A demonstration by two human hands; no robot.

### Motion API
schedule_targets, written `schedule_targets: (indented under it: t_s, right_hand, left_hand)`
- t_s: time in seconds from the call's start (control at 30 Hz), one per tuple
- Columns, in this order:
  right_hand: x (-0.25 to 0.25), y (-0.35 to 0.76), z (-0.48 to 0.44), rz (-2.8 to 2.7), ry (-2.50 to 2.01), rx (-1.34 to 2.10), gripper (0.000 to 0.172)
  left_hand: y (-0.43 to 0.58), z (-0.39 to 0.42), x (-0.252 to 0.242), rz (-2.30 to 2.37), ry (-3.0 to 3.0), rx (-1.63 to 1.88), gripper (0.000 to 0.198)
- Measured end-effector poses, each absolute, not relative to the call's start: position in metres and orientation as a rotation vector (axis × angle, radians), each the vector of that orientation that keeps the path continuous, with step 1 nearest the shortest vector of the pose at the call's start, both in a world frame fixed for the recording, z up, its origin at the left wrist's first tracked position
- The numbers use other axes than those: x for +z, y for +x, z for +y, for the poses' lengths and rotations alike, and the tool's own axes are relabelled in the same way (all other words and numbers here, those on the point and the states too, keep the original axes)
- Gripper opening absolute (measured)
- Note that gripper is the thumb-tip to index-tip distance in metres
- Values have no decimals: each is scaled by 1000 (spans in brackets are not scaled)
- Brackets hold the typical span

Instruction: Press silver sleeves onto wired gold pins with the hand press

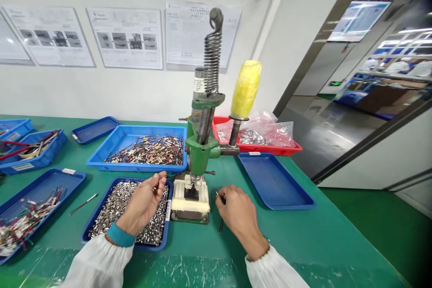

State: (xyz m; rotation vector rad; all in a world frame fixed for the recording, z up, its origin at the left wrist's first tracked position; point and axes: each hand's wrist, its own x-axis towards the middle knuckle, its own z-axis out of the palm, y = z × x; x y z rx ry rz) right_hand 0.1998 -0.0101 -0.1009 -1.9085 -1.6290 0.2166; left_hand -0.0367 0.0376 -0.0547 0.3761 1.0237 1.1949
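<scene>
My left hand (143, 200) is closed, thumb against fingers, above a blue tray (168, 220) of small metal sleeves (116, 202); what it pinches is too small to make out. Right of the green hand press (200, 153), my right hand (238, 211) is curled around a dark wire piece (221, 225), whose end hangs below the fingers. Between both hands lies the press base (191, 202), with a pale covering and a dark block in its middle. A yellow-wrapped lever handle (247, 90) rises at the press's right side.
Behind the sleeves, a blue tray (101, 155) holds many wired parts. More blue trays with wires and tools stand at the left. A flat blue tray (276, 182) is at the right, with a red tray (290, 147) of bagged parts behind. One wire (83, 204) lies at the left.
</scene>
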Motion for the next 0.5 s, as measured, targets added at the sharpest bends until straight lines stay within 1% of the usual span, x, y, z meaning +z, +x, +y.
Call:
schedule_targets:
  t_s: [0.1,0.17,0.3,0.33,0.5]
  right_hand:
    - [-104,202,-11,-1535,-1802,304,14]
    - [-104,202,-15,-1434,-1723,366,20]
    - [-98,201,-19,-1224,-1571,507,33]
    - [-96,201,-19,-1184,-1527,546,35]
    - [-82,193,-24,-1049,-1348,723,42]
  left_hand:
    - [-37,27,-63,1014,397,1102,23]
    - [-36,24,-64,1023,431,1113,22]
    - [-32,17,-64,1032,455,1168,6]
    - [-30,15,-64,1012,462,1168,7]
    - [-20,3,-70,844,459,1138,26]
